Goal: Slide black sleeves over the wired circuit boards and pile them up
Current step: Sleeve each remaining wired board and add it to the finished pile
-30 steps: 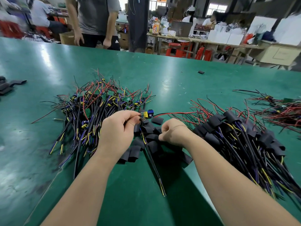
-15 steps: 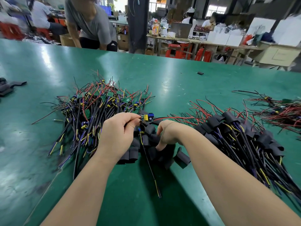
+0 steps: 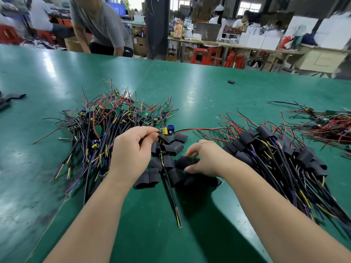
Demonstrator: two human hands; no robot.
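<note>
Fingers (image 3: 150,130) of left hand (image 3: 133,149) pinch wired board (image 3: 166,130); right hand's (image 3: 207,160) clasp sleeve (image 3: 182,162) (black, flattened).

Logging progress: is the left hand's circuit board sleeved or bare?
Bare: the small wired circuit board in the left hand shows uncovered blue and yellow parts.

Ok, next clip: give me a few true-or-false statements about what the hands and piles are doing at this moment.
1. The left hand pinches a wired circuit board. True.
2. That board wears a black sleeve. False: it is bare.
3. The sleeved pile lies on the person's right. True.
4. The right hand also holds that board. False: it is among the loose sleeves in the middle.
</note>
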